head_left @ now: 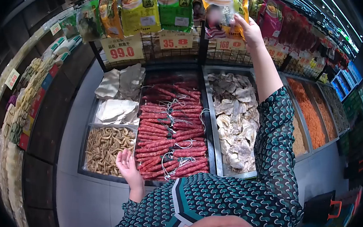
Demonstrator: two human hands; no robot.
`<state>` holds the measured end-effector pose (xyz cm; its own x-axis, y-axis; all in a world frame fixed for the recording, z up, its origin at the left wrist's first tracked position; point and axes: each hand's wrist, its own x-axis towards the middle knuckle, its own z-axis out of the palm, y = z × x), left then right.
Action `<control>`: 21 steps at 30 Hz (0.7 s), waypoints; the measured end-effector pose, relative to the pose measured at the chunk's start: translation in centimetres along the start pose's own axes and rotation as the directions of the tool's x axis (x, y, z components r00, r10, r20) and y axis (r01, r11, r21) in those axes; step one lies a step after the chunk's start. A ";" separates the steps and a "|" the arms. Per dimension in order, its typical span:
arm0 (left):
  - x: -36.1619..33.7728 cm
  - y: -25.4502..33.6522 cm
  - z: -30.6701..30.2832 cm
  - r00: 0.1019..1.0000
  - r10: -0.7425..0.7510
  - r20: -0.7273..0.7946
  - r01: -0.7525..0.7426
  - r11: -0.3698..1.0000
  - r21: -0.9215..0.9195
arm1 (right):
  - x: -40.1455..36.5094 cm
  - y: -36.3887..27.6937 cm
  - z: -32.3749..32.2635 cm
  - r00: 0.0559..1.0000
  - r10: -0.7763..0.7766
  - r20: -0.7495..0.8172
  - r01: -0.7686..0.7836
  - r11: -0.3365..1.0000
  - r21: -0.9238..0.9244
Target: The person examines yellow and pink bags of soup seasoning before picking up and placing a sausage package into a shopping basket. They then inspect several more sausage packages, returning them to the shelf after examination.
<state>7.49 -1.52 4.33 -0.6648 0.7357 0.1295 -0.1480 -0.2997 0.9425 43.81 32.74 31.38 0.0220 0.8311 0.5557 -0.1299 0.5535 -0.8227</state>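
Note:
My right hand is raised high and grips the lower edge of a yellow packet that hangs on the rack above the counter. My left hand is low, palm up with fingers apart, resting at the front edge of the tray of red sausages tied with white string. It holds nothing. Both arms wear a dark green patterned sleeve.
Metal trays hold pale dried pieces, brown dried strips, white sheets and orange shreds. Price tags hang on a wire rack below more hanging packets. Shelves of goods curve along the left. A dark basket stands at lower right.

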 end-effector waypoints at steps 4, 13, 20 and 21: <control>-0.7 -0.5 -1.5 0.998 0.022 -0.062 -0.019 0.999 0.046 | 3.6 0.4 1.1 0.999 -0.038 0.021 0.038 0.999 -0.023; -0.7 -1.2 -1.9 0.997 0.020 -0.079 -0.012 0.995 0.103 | 5.8 1.3 1.3 0.997 0.061 -0.046 -0.063 0.996 -0.067; -0.2 -1.2 -1.0 0.997 -0.028 -0.069 0.029 0.999 0.027 | 5.5 1.1 1.0 0.998 0.059 0.023 -0.059 0.998 0.027; -0.1 -1.3 -0.9 0.997 -0.031 -0.068 0.033 0.999 0.029 | 5.6 1.2 1.0 0.995 0.089 0.035 -0.090 0.996 0.023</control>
<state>7.10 -1.75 2.85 -0.7084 0.7013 0.0790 -0.1485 -0.2576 0.9548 42.81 37.99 33.61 -0.0240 0.8747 0.4841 -0.1540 0.4752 -0.8663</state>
